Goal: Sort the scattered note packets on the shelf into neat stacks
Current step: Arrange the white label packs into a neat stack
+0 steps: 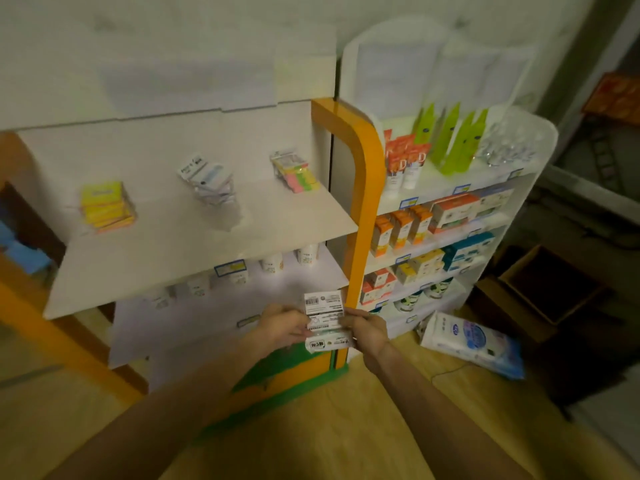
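Both hands hold a small bunch of white note packets [325, 318] with barcode labels, low in front of the shelf unit. My left hand [282, 323] grips their left side and my right hand [369, 329] grips the right side. On the white upper shelf [180, 258] stand three piles: a yellow-and-orange stack [105, 206] at the left, a white-and-blue stack [209, 181] in the middle, and a pile of multicoloured packets [294, 170] at the right.
An orange post [363, 188] divides this shelf from a white rack [498, 216] of boxes, tubes and green bottles at the right. A lower shelf holds small white containers [273, 263]. A white plastic-wrapped pack [471, 342] and an open cardboard box [550, 282] sit on the floor.
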